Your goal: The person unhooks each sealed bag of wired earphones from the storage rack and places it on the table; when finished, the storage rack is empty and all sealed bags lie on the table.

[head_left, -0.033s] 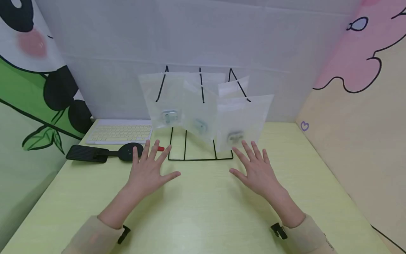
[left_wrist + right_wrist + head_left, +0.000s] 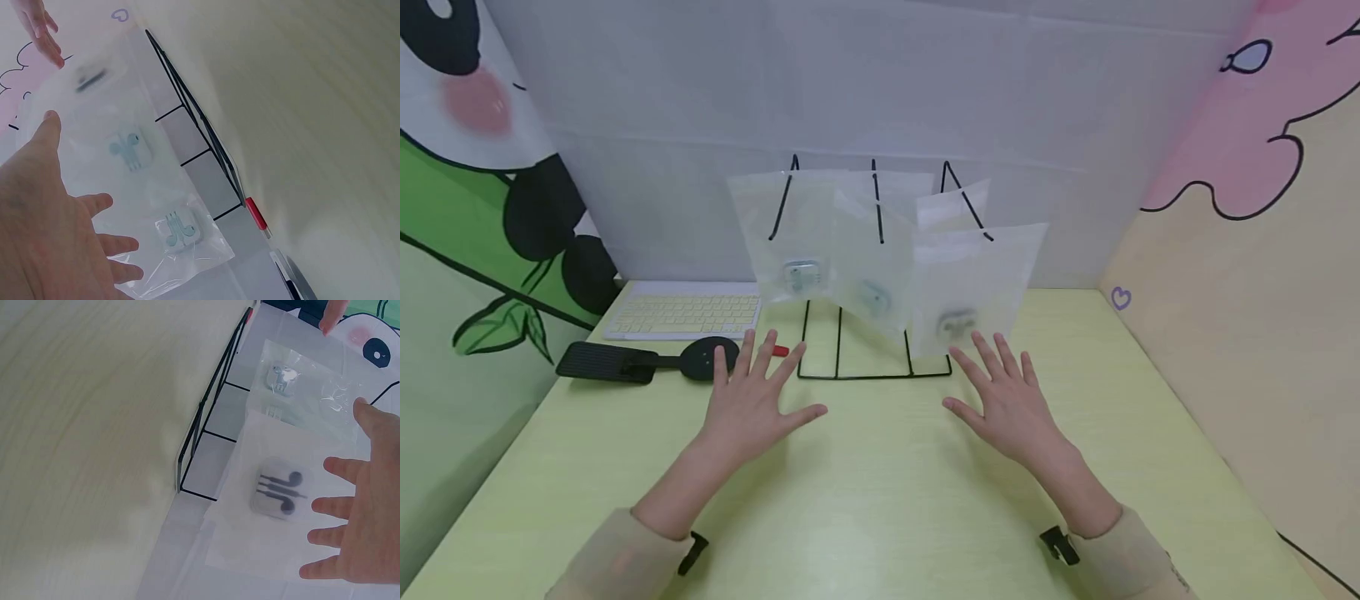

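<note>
Both hands hover with fingers spread, holding nothing: my left hand (image 2: pixel 748 408) on the left, my right hand (image 2: pixel 1011 408) on the right. Behind them a black wire rack (image 2: pixel 874 377) carries clear bags on its hooks. The left bag (image 2: pixel 790 225) holds a small case, the middle bag (image 2: pixel 872 258) a pale item, the right front bag (image 2: pixel 977 275) a dark one. In the left wrist view, pale earphones (image 2: pixel 180 230) show through a bag; in the right wrist view, dark earphones (image 2: pixel 281 490) lie inside a frosted bag near my right hand (image 2: pixel 369 506).
A white keyboard (image 2: pixel 681 315) lies at the back left. In front of it are a black spatula (image 2: pixel 602 362) and a round black utensil head (image 2: pixel 700 358), partly behind my left fingers. A small red object (image 2: pixel 781 351) lies beside the rack. A grey-white sheet (image 2: pixel 865 83) hangs behind.
</note>
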